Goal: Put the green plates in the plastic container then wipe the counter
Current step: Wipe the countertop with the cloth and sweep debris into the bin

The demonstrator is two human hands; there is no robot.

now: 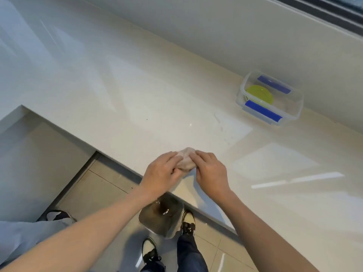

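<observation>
A pale crumpled cloth (185, 160) lies on the cream counter (137, 99) near its front edge. My left hand (162, 173) and my right hand (211, 170) both grip it, one on each side, fingers curled over it. Far to the right, against the wall, stands a clear plastic container (294, 103) with blue clips. Green plates (259, 94) lie stacked inside it at its left end.
The counter's front edge runs diagonally below my hands. Beneath it on the tiled floor stands a shiny bin with a dark lid (161, 216), beside my shoes (187, 222). Another person's leg and shoe (57, 215) are at the lower left. A window frame (318, 10) runs along the top right.
</observation>
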